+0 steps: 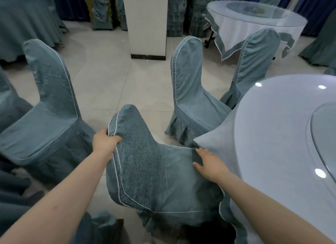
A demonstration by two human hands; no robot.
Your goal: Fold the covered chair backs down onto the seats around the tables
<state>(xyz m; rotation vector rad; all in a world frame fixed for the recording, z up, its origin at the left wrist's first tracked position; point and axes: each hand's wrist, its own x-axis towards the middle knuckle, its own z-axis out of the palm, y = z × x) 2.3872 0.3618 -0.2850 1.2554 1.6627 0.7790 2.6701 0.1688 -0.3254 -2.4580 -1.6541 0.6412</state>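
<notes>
We have the chair back point(134, 134) of the nearest covered chair tipped toward us, leaning low over its seat point(178, 174) just beside the round table point(272, 134). Our left hand point(106, 143) grips the piped side edge of the back, fingers curled round the fabric. Our right hand point(209, 163) lies flat on the seat cover, fingers straight, grasping nothing. That right hand worries us most: it sits where the back looks set to land, so it could be pinched if we lower before drawing it clear. Since our left hand grips mostly cloth, it may drag the loose cover askew instead of moving the frame beneath. The tablecloth corner point(214, 134) reaches the seat's far edge and could be trapped under the fold. The left chair point(49, 116) and the far chair point(189, 91) stand upright, not yet folded.
</notes>
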